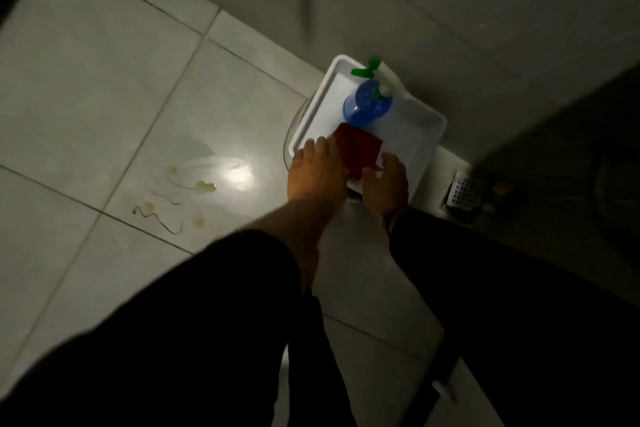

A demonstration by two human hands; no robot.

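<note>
A white tray (pixel 420 135) stands on the tiled floor against the wall, over a clear round container (pixel 292 130). In the tray are a blue spray bottle (pixel 365 107) with a green trigger and a folded dark red cloth (pixel 360 149). My left hand (pixel 317 173) grips the tray's near left rim, its fingers lying over the rim beside the cloth. My right hand (pixel 386 180) holds the tray's near edge, with its fingertips curled at the cloth's near corner. Both arms are in dark sleeves.
Yellowish spots and dark squiggly stains (pixel 173 201) mark the pale floor tiles left of the tray, beside a bright glare. A metal drain grate (pixel 464 192) lies to the right. A large dark shape fills the right side. The light is dim.
</note>
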